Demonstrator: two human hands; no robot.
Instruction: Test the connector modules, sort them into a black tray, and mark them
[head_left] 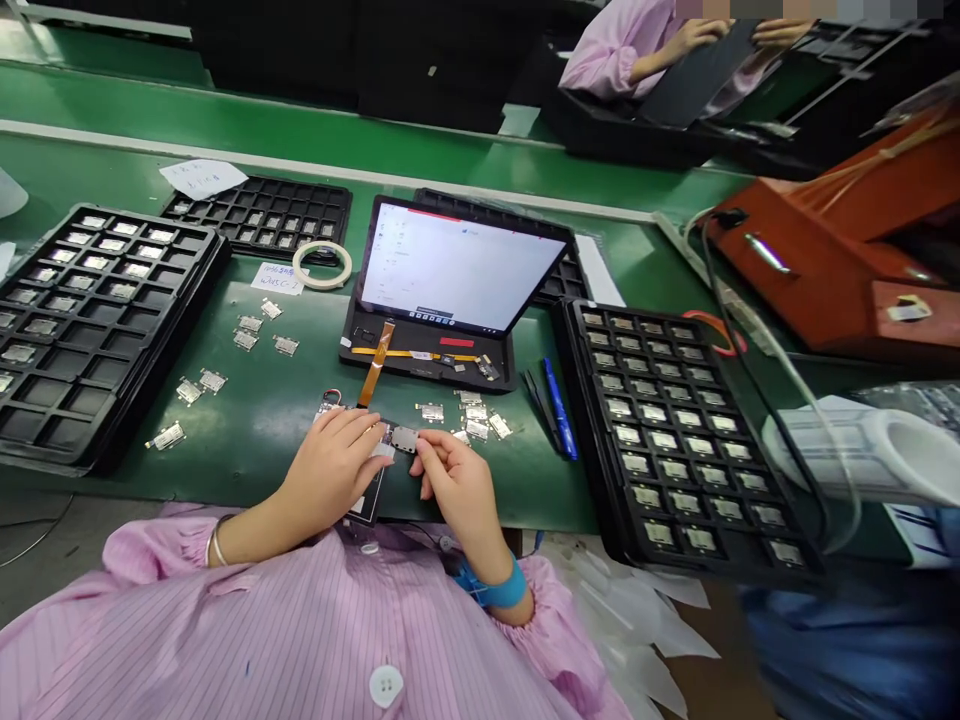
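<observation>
My left hand (337, 460) lies over a dark flat circuit board (366, 505), its fingers curled onto the board and its thumb near the right side; the palm hides much of it. An orange flex ribbon cable (375, 365) runs from the board up toward the display. Between thumb and forefinger, my right hand (459, 485) pinches a small silver circuit module (405, 439) at the board's right edge. Whether the module is joined to the board, I cannot tell. Several similar modules (474, 412) lie loose just beyond my right hand.
A lit display screen (457, 265) stands tilted in a black tray. Module-filled black trays stand at left (97, 330) and right (675, 430). Black tweezers (541, 410) and a blue pen (559, 410) lie right of centre. A tape roll (322, 266) lies behind. Across the bench, another person's hands (701, 38) hold a dark panel.
</observation>
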